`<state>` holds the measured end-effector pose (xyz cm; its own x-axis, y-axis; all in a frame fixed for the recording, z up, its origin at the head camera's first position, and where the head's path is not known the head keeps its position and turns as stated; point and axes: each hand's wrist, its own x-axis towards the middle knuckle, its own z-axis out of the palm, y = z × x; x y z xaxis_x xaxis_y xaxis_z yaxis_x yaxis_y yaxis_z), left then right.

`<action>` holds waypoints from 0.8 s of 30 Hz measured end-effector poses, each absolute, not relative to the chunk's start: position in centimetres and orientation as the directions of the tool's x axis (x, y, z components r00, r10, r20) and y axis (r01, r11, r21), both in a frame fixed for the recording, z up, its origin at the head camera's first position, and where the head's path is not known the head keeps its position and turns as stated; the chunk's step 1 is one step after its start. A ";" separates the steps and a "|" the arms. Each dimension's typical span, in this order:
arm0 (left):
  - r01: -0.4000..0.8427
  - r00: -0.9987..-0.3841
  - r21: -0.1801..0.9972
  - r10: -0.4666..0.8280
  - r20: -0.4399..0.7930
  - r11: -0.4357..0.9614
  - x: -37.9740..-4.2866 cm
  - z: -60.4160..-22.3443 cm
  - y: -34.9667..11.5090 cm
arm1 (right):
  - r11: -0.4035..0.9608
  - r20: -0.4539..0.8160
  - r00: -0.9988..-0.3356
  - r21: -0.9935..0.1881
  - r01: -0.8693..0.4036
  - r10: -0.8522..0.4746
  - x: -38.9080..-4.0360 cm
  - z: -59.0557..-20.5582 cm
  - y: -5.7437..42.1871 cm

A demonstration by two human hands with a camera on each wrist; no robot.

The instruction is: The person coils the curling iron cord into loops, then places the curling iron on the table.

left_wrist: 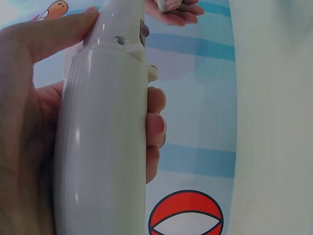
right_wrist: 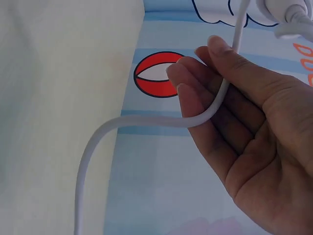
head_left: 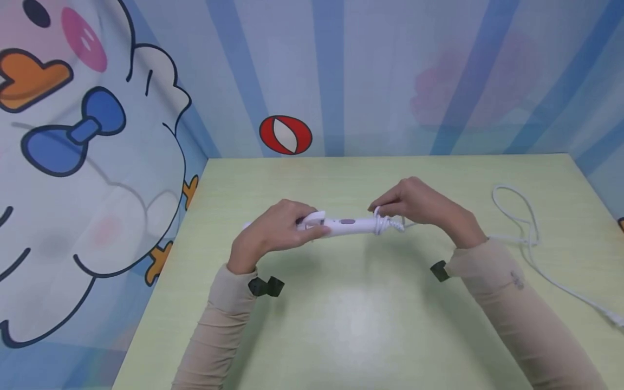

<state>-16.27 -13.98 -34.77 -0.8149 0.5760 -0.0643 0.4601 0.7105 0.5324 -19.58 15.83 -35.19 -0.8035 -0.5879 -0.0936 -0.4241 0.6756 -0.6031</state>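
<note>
A white curling iron (head_left: 359, 225) lies level above the table, with a clip lever and a grey button on its handle. My left hand (head_left: 278, 230) grips it round the body, the thumb along its side. In the left wrist view the white body (left_wrist: 102, 142) fills the palm, with fingertips (left_wrist: 155, 125) showing past its far edge. White power cord (head_left: 382, 225) is wound round the handle's right end. There my right hand (head_left: 419, 203) pinches the cord between thumb and forefinger. In the right wrist view, the cord (right_wrist: 156, 121) passes across the curved fingers and hangs down.
The loose length of cord (head_left: 528, 254) loops on the right of the pale green table (head_left: 341, 346), ending in a plug (head_left: 615, 318) at the right edge. A printed cartoon backdrop (head_left: 370, 81) stands behind and to the left. Dark small blocks (head_left: 265, 287) sit at both cuffs.
</note>
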 end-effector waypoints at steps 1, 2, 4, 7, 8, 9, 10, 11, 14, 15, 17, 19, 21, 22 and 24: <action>0.468 -0.811 0.525 0.582 -0.066 0.711 -16.3 -34.8 -13.9 | 0.679 -0.099 -0.803 -0.600 -0.423 -0.588 -19.6 -34.9 15.7; 0.472 -0.808 0.518 0.585 -0.069 0.713 -16.2 -34.8 -13.9 | 0.682 -0.102 -0.801 -0.594 -0.426 -0.590 -19.7 -34.7 15.6; 0.474 -0.808 0.507 0.585 -0.076 0.720 -16.2 -34.8 -13.9 | 0.693 -0.105 -0.801 -0.575 -0.435 -0.590 -19.7 -34.2 15.4; 0.476 -0.810 0.487 0.581 -0.082 0.732 -16.1 -34.8 -13.9 | 0.706 -0.092 -0.798 -0.533 -0.466 -0.596 -19.6 -33.4 15.0; 0.471 -0.814 0.482 0.575 -0.087 0.739 -16.1 -34.8 -13.8 | 0.709 -0.087 -0.795 -0.518 -0.478 -0.600 -19.5 -33.2 14.9; 0.468 -0.816 0.476 0.571 -0.091 0.745 -16.1 -34.8 -13.8 | 0.714 -0.083 -0.796 -0.504 -0.485 -0.599 -19.3 -32.9 14.8; 0.464 -0.819 0.469 0.566 -0.095 0.751 -16.1 -34.8 -13.8 | 0.720 -0.081 -0.797 -0.491 -0.490 -0.598 -19.1 -32.6 14.6; 0.459 -0.823 0.464 0.560 -0.100 0.758 -16.2 -34.9 -13.8 | 0.727 -0.076 -0.800 -0.474 -0.497 -0.596 -18.9 -32.4 14.4; 0.434 -0.835 0.454 0.536 -0.120 0.778 -16.2 -35.0 -13.7 | 0.758 -0.063 -0.815 -0.413 -0.504 -0.576 -18.2 -31.6 13.8; 0.425 -0.840 0.453 0.528 -0.126 0.784 -16.3 -35.1 -13.7 | 0.771 -0.056 -0.823 -0.391 -0.502 -0.565 -18.0 -31.4 13.6; 0.404 -0.849 0.456 0.510 -0.136 0.793 -16.3 -35.2 -13.7 | 0.796 -0.041 -0.841 -0.349 -0.494 -0.540 -17.5 -31.2 13.1; 0.387 -0.857 0.456 0.495 -0.141 0.801 -16.3 -35.4 -13.7 | 0.816 -0.022 -0.856 -0.314 -0.485 -0.517 -17.0 -31.1 12.6; 0.379 -0.864 0.452 0.484 -0.141 0.808 -16.4 -35.5 -13.7 | 0.832 0.002 -0.870 -0.294 -0.471 -0.492 -16.6 -31.2 12.2; 0.374 -0.868 0.447 0.477 -0.140 0.812 -16.4 -35.5 -13.6 | 0.839 0.012 -0.878 -0.288 -0.462 -0.479 -16.4 -31.2 12.0; 0.371 -0.875 0.433 0.466 -0.133 0.821 -16.4 -35.5 -13.4 | 0.851 0.040 -0.890 -0.275 -0.447 -0.455 -16.0 -31.3 11.7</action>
